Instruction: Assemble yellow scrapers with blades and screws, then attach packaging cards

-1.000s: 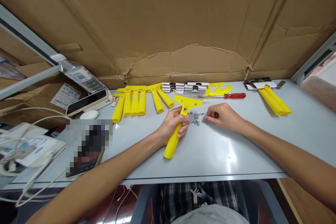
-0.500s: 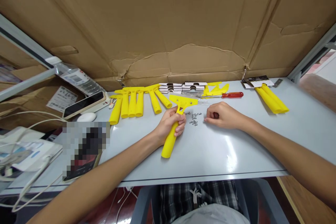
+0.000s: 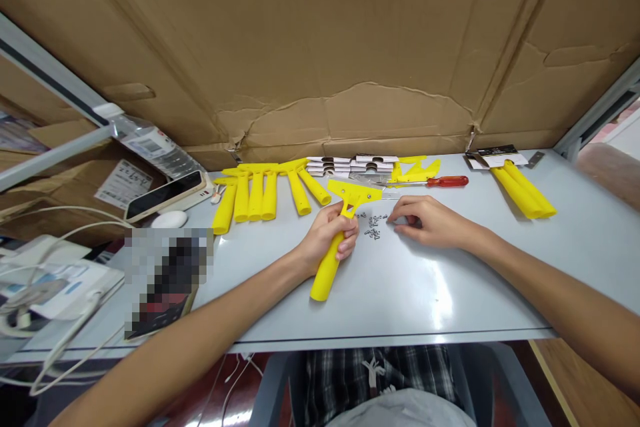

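My left hand [image 3: 334, 235] is wrapped around the handle of a yellow plastic scraper [image 3: 327, 273]. The scraper's wide head points away from me, with screws set in its face. A small pile of loose screws [image 3: 373, 232] lies on the table just right of it. At the pile's right edge is my right hand [image 3: 425, 220], its fingertips reaching the nearest screws and its thumb apart from the fingers. Nothing shows in its grasp. Beyond both hands lies a screwdriver [image 3: 447, 181] with a red handle.
Several yellow scraper handles [image 3: 255, 197] line the back left. Stacked blade packs [image 3: 350, 165] and yellow plastic parts [image 3: 417, 170] lie at the back centre. Two yellow handles [image 3: 525, 193] rest at the right. A phone [image 3: 163, 197], water bottle [image 3: 155, 147] and cables [image 3: 55, 347] crowd the left.
My right hand's fingers have spread and stretched toward the screws from a more curled pose. My left hand still holds the scraper. The whole view has shifted slightly.
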The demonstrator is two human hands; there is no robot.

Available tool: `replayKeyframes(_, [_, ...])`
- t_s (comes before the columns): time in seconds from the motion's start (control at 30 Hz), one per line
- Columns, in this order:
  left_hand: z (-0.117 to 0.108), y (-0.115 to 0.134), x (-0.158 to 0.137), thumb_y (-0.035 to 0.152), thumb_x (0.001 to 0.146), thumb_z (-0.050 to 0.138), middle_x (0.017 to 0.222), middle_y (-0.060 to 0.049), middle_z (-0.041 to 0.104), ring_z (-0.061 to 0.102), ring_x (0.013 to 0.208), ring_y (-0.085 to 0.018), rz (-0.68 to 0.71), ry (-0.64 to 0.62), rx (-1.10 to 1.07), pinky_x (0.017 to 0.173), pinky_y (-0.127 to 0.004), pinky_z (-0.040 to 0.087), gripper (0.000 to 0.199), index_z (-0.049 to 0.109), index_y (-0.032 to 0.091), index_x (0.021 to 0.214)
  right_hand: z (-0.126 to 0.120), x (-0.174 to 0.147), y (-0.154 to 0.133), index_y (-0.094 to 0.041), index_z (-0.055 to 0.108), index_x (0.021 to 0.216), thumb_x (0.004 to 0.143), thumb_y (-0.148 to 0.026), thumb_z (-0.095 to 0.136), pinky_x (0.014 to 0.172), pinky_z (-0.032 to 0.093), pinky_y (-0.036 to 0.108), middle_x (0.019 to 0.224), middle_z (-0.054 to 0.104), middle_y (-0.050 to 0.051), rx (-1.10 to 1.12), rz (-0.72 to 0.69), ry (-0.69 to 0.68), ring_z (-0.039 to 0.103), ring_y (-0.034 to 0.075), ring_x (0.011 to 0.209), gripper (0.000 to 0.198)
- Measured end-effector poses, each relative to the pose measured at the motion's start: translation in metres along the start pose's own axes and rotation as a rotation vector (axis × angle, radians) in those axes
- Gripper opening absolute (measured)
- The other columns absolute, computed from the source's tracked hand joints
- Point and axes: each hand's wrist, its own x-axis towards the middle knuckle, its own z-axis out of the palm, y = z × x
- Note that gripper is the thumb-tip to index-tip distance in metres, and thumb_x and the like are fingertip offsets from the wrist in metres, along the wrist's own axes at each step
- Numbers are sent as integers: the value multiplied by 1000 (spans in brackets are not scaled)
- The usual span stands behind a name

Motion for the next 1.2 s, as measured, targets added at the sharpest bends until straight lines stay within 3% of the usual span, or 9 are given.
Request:
replayKeyframes(0.13, [-1,0,0,25,75,73,53,8,47,34,34,-5,10,-2,3,30,-17,30,29,45,20,71,-5,0,5,-20,75,115,93,-28,60,75,49,29,113,70,8,35,-3,74,63,13,82,28])
replayKeyframes(0.37, [1,2,-2,26,75,73,53,9,44,33,34,-4,3,-9,19,31,-17,30,29,45,20,70,-29,0,29,-18,75,98,91,-29,60,78,47,34,101,70,9,-139,87,367,62,18,82,20])
replayKeyframes(0.5, [2,4,-4,26,76,73,55,9,44,34,36,-4,3,-11,22,32,-16,30,29,45,20,70,-28,2,34,-18,75,93,90,-28,58,77,45,33,95,70,8,-165,146,362,61,17,77,20])
replayKeyframes(0.6, [1,4,-6,27,77,73,56,9,44,35,37,-4,5,-17,18,32,-16,30,29,45,20,70,-27,1,37,-18,76,95,90,-28,58,78,46,34,99,70,9,-187,158,363,62,19,83,21])
replayKeyframes(0.77, [0,4,-7,27,78,72,54,9,44,35,36,-4,9,-38,13,32,-17,30,29,46,20,70,-49,-5,57,-20,77,96,91,-36,59,89,48,40,105,69,11,-399,189,564,63,26,99,24])
replayKeyframes(0.87, [0,4,-6,26,78,72,54,8,45,36,36,-5,14,-45,7,32,-17,30,28,46,20,70,-62,-8,69,-22,77,100,92,-42,59,88,49,40,108,69,11,-440,218,490,63,26,100,28])
replayKeyframes(1.03, [-1,4,-5,26,77,73,54,9,45,36,36,-4,18,-23,0,32,-17,30,28,46,20,70,-65,-8,75,-22,75,101,91,-46,60,87,47,40,100,71,10,-464,226,236,63,26,94,30])
replayKeyframes(1.2, [-1,7,-4,28,74,75,56,9,44,35,37,-4,37,24,2,32,-17,30,32,44,21,71,-63,-9,83,-24,74,111,91,-50,59,85,45,39,106,71,10,-545,315,200,63,28,99,37])
